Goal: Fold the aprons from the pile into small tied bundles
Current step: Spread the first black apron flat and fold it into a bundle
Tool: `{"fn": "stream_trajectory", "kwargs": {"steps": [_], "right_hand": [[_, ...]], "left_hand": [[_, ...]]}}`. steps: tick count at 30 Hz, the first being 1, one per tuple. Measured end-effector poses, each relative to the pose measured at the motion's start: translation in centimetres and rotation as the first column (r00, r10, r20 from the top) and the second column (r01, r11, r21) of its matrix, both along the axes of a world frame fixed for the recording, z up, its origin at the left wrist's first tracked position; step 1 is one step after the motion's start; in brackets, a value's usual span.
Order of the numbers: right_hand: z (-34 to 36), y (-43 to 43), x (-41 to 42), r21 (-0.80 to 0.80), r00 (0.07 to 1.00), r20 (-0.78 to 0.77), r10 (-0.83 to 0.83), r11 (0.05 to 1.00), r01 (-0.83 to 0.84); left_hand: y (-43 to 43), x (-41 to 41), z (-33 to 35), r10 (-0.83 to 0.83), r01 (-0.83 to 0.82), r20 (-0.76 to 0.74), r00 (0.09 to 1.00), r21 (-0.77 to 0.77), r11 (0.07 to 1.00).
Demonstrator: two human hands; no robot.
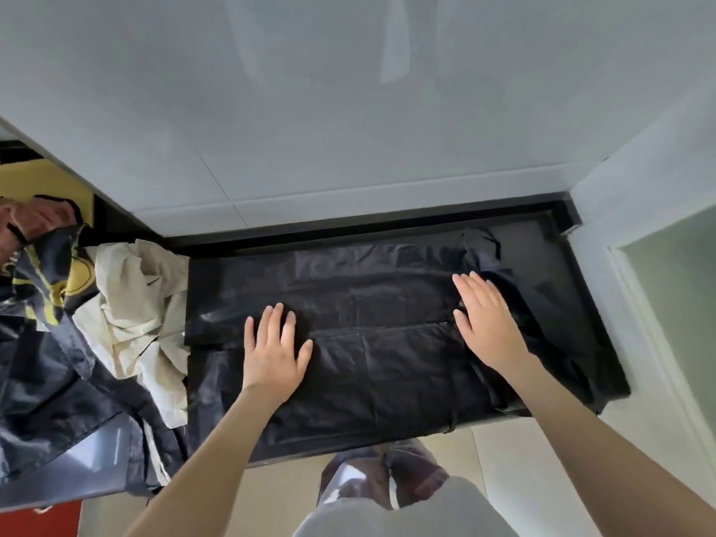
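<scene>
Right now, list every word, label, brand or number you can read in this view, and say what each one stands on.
No readable text.
black apron, under the left hand and right hand: no print or label shows.
yellow and navy cloth: printed shapes only, no legible letters.
red surface: a small pale mark, too blurred to read.
</scene>
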State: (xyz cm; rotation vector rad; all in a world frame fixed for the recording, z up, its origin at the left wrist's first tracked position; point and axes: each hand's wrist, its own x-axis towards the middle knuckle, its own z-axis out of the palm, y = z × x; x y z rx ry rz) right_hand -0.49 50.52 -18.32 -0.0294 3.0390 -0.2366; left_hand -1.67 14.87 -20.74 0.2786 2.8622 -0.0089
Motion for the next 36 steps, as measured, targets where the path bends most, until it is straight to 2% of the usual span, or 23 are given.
{"fn": "stream_trajectory", "kwargs": {"steps": [3, 5, 7, 10, 13, 14, 17, 20, 23, 25, 27, 30, 33, 36], "right_hand": [[1.3, 2.1, 0.7, -0.064, 0.952, -0.137, -0.274, 0.961, 0.268], [1.6, 3.3, 1.7, -0.077, 0.862, -0.118, -0.494, 0.870, 0.488], [1.3, 4.9, 3.1, -0.058, 0.762, -0.096, -0.641, 0.767, 0.639], [0.8, 7.0, 5.1, -0.028, 0.618, -0.017, -0.786, 0.619, 0.785], [0.4, 9.1, 6.3, 0.026, 0.525, 0.072, -0.848, 0.528, 0.849], [0.3, 9.6, 6.4, 0.041, 0.536, 0.081, -0.840, 0.540, 0.841], [0.1, 10.1, 6.3, 0.029, 0.679, 0.020, -0.734, 0.680, 0.733], [0.6, 9.4, 5.5, -0.102, 0.779, 0.013, -0.627, 0.774, 0.625], [1.5, 8.6, 3.3, -0.355, 0.803, 0.146, -0.578, 0.727, 0.588], [2.2, 9.3, 1.8, -0.401, 0.835, 0.152, -0.529, 0.739, 0.541], [3.0, 10.6, 0.4, -0.375, 0.854, 0.112, -0.508, 0.775, 0.509], [4.2, 12.9, -1.7, -0.391, 0.814, 0.051, -0.578, 0.739, 0.549], [4.6, 14.5, -2.0, -0.234, 0.809, -0.024, -0.587, 0.790, 0.566], [4.5, 14.9, 0.5, -0.124, 0.834, -0.028, -0.551, 0.830, 0.544]], "left_hand": [[3.8, -0.5, 1.2, 0.008, -0.008, -0.049, 0.999, 0.013, 1.000], [7.1, -1.0, 1.9, -0.086, 0.094, -0.103, 0.991, 0.076, 0.993], [10.9, -1.4, 2.3, -0.220, 0.231, -0.083, 0.972, 0.173, 0.957], [15.3, -1.3, 2.4, -0.410, 0.397, 0.003, 0.912, 0.242, 0.885], [16.3, -0.8, 0.9, -0.453, 0.439, 0.060, 0.890, 0.161, 0.884], [15.9, -0.6, 0.4, -0.451, 0.443, 0.047, 0.891, 0.121, 0.888], [14.5, 0.0, 0.2, -0.394, 0.389, 0.044, 0.918, 0.096, 0.916], [12.6, 0.2, 0.5, -0.343, 0.338, 0.039, 0.938, 0.096, 0.936], [10.9, -0.3, 0.8, -0.286, 0.285, 0.006, 0.958, 0.070, 0.956], [11.6, -0.8, 1.2, -0.242, 0.243, -0.022, 0.970, 0.062, 0.968], [13.3, -1.3, 1.6, -0.215, 0.217, -0.031, 0.976, 0.079, 0.973], [16.7, -1.5, 2.0, -0.285, 0.294, -0.085, 0.955, 0.128, 0.947], [20.7, -1.0, 2.1, -0.457, 0.466, -0.088, 0.885, 0.159, 0.871], [24.4, -0.3, 2.2, -0.520, 0.514, -0.018, 0.854, 0.179, 0.839]]}}
